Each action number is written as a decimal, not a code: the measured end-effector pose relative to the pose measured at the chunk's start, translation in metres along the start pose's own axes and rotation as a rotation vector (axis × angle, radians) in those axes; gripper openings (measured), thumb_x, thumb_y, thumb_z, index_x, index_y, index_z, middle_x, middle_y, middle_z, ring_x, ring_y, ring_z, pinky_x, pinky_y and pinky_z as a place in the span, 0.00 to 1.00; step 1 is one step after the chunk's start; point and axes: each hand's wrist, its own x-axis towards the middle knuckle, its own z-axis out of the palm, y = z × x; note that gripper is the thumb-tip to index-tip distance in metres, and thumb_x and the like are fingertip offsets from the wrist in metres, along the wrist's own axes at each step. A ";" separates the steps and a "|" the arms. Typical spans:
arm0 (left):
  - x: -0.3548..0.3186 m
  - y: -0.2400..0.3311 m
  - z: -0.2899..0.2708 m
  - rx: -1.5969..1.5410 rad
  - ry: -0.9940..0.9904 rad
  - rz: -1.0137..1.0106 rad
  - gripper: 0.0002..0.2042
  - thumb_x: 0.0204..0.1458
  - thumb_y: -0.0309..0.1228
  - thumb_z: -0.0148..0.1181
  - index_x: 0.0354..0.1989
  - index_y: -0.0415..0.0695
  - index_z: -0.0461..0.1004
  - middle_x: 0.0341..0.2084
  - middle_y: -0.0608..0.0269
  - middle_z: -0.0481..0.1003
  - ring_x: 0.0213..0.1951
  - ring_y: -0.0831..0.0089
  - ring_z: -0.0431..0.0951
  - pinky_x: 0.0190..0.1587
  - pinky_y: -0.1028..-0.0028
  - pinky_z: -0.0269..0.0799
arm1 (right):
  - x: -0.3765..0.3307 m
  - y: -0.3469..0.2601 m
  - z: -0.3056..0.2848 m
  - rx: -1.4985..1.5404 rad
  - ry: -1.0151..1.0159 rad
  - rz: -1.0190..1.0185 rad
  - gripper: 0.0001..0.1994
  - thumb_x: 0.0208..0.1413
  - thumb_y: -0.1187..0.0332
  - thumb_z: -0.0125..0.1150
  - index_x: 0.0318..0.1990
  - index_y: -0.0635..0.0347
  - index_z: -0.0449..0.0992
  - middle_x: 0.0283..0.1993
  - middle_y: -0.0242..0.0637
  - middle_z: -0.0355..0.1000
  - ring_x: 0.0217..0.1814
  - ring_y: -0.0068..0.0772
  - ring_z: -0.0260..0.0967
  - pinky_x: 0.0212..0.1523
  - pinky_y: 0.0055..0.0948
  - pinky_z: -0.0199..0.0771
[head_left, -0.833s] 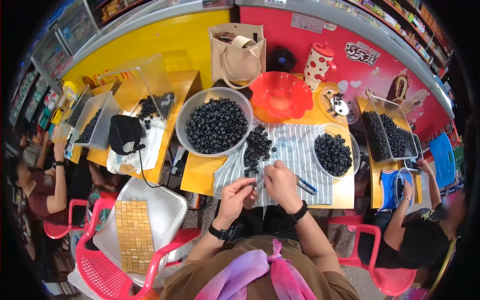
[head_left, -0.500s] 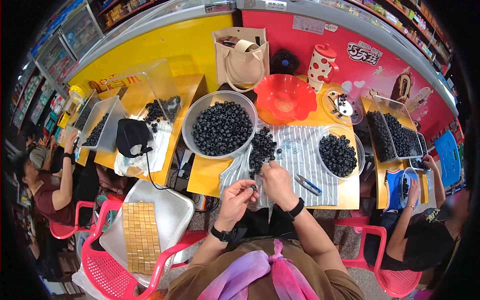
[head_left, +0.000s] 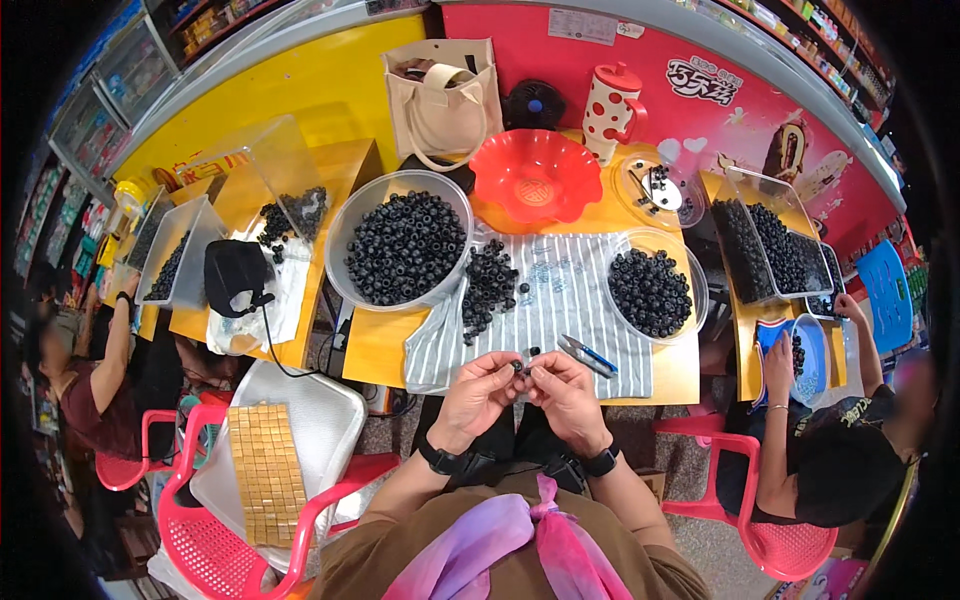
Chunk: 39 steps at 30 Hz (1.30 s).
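Note:
My left hand (head_left: pixel 478 402) pinches a small black round part (head_left: pixel 517 367) between thumb and fingertips, just off the table's front edge. Close against it, my right hand (head_left: pixel 567 402) has its thumb and fingers pressed together; whatever it grips is too small to make out. A second black part (head_left: pixel 535 351) shows just beyond the fingertips. Past my hands, a loose pile of black parts (head_left: pixel 489 290) lies on a grey-and-white striped cloth (head_left: pixel 560 290). Blue-handled snips (head_left: pixel 588 355) rest on the cloth near my right hand.
A large clear tub (head_left: pixel 335 240) of black parts stands left, a smaller round tub (head_left: pixel 703 290) right. Behind are a red scalloped bowl (head_left: pixel 535 175), a dotted tumbler (head_left: pixel 610 115) and a beige bag (head_left: pixel 440 105). Other people sit at tables on both sides; an armchair (head_left: pixel 215 530) is at left.
My right hand has drawn back from the pile toward me and come together with my left hand. The view has shifted slightly. The left hand still holds a black part.

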 end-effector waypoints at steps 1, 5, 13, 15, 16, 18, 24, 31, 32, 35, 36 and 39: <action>0.000 -0.001 0.001 0.004 0.003 -0.005 0.10 0.57 0.24 0.54 0.46 0.36 0.72 0.33 0.58 0.76 0.32 0.73 0.76 0.36 0.79 0.72 | 0.000 0.001 -0.001 0.006 0.015 -0.013 0.04 0.60 0.74 0.54 0.40 0.63 0.73 0.32 0.32 0.73 0.30 0.19 0.68 0.31 0.17 0.67; -0.001 -0.005 0.001 0.071 0.017 -0.002 0.10 0.57 0.23 0.54 0.46 0.35 0.73 0.33 0.58 0.76 0.32 0.73 0.76 0.36 0.78 0.72 | 0.000 0.005 -0.005 0.052 0.042 -0.050 0.05 0.59 0.73 0.57 0.39 0.63 0.74 0.30 0.30 0.73 0.27 0.16 0.66 0.28 0.15 0.63; 0.000 -0.011 0.001 0.148 0.025 0.057 0.10 0.56 0.23 0.55 0.46 0.35 0.74 0.32 0.59 0.77 0.33 0.75 0.76 0.37 0.78 0.72 | -0.005 0.003 0.005 -0.078 0.115 -0.131 0.02 0.57 0.76 0.58 0.36 0.63 0.75 0.28 0.29 0.72 0.25 0.16 0.64 0.26 0.15 0.62; 0.000 -0.010 0.004 0.135 0.028 0.054 0.10 0.56 0.22 0.55 0.45 0.35 0.74 0.32 0.60 0.77 0.32 0.76 0.76 0.36 0.79 0.72 | -0.005 0.004 0.004 -0.081 0.119 -0.135 0.02 0.56 0.76 0.59 0.36 0.62 0.75 0.28 0.29 0.72 0.25 0.16 0.64 0.26 0.15 0.62; 0.000 -0.009 0.005 0.123 0.030 0.051 0.10 0.56 0.21 0.55 0.45 0.35 0.75 0.32 0.61 0.77 0.32 0.78 0.76 0.36 0.80 0.72 | -0.004 0.005 0.003 -0.083 0.124 -0.139 0.02 0.55 0.76 0.60 0.35 0.62 0.75 0.28 0.29 0.73 0.25 0.16 0.65 0.25 0.15 0.61; 0.000 -0.010 0.004 0.121 0.025 0.053 0.10 0.56 0.21 0.55 0.45 0.35 0.75 0.32 0.61 0.77 0.32 0.78 0.76 0.36 0.80 0.72 | -0.004 0.006 -0.001 -0.079 0.105 -0.139 0.02 0.55 0.76 0.59 0.36 0.62 0.75 0.29 0.31 0.74 0.27 0.16 0.67 0.27 0.15 0.63; 0.002 -0.012 0.002 0.149 0.019 0.069 0.09 0.56 0.21 0.56 0.45 0.35 0.75 0.31 0.62 0.77 0.31 0.78 0.76 0.35 0.81 0.72 | -0.002 0.006 -0.002 -0.223 0.090 -0.207 0.02 0.53 0.79 0.60 0.33 0.64 0.76 0.30 0.31 0.73 0.29 0.18 0.68 0.30 0.16 0.65; 0.012 -0.011 -0.003 0.500 0.013 0.147 0.08 0.55 0.21 0.56 0.43 0.38 0.77 0.31 0.67 0.75 0.29 0.82 0.74 0.31 0.84 0.70 | 0.005 -0.001 -0.018 -0.889 0.067 -0.526 0.05 0.44 0.81 0.64 0.30 0.64 0.77 0.32 0.35 0.70 0.36 0.26 0.68 0.33 0.22 0.66; 0.014 -0.011 -0.003 0.501 0.011 0.147 0.08 0.55 0.21 0.56 0.43 0.38 0.77 0.31 0.67 0.75 0.29 0.82 0.74 0.31 0.84 0.70 | 0.006 -0.002 -0.020 -0.889 0.068 -0.528 0.05 0.44 0.81 0.64 0.30 0.64 0.77 0.32 0.35 0.70 0.36 0.26 0.68 0.33 0.22 0.66; 0.019 -0.011 -0.001 0.803 0.012 0.233 0.08 0.54 0.20 0.56 0.42 0.36 0.76 0.32 0.67 0.72 0.29 0.83 0.73 0.30 0.83 0.69 | 0.007 -0.005 -0.024 -1.213 0.111 -0.731 0.07 0.40 0.79 0.66 0.29 0.61 0.77 0.34 0.38 0.70 0.37 0.34 0.68 0.33 0.27 0.67; 0.021 -0.012 0.000 0.944 -0.010 0.297 0.08 0.52 0.18 0.56 0.41 0.35 0.76 0.32 0.64 0.72 0.30 0.79 0.74 0.31 0.81 0.70 | 0.006 -0.008 -0.025 -1.328 0.117 -0.781 0.07 0.39 0.78 0.66 0.29 0.60 0.77 0.35 0.39 0.69 0.37 0.37 0.68 0.33 0.30 0.67; 0.023 -0.016 0.005 1.283 -0.059 0.485 0.07 0.49 0.16 0.55 0.37 0.34 0.75 0.32 0.58 0.71 0.31 0.69 0.75 0.33 0.76 0.70 | 0.005 -0.007 -0.029 -1.514 0.119 -0.842 0.07 0.38 0.76 0.65 0.28 0.59 0.77 0.35 0.40 0.68 0.37 0.43 0.66 0.34 0.36 0.67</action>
